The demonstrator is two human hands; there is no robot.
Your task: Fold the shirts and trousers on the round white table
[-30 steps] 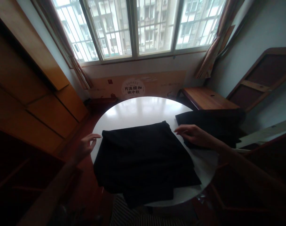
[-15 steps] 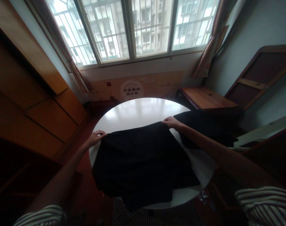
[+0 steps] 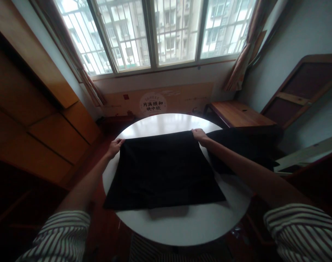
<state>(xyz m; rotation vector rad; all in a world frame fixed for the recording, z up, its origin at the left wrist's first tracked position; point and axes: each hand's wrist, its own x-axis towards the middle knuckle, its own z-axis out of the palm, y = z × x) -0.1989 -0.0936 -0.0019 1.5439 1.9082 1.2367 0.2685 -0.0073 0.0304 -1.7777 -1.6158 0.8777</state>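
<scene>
A piece of black cloth (image 3: 166,171), perhaps a garment though its kind is too dark to make out, is stretched out above a round white table (image 3: 179,233). My left hand (image 3: 116,147) pinches its far left corner near the table's left rim. At the far right corner, my right hand (image 3: 200,135) is closed on the same cloth. The far edge runs nearly straight between both hands, and the near edge spreads wider toward me. A second black cloth (image 3: 242,145) lies at the table's right side, partly hidden behind my right forearm.
Beyond the table, a low wooden table (image 3: 242,112) stands at the right under the window (image 3: 174,32). Wooden cabinets (image 3: 59,138) line the left. A wood-framed panel (image 3: 305,87) leans against the right wall, and a printed board (image 3: 182,96) is below the sill.
Both hands have moved away from me, the left one more, carrying the cloth's far edge along. Its near edge has drawn back off the table's front rim, baring the white top there.
</scene>
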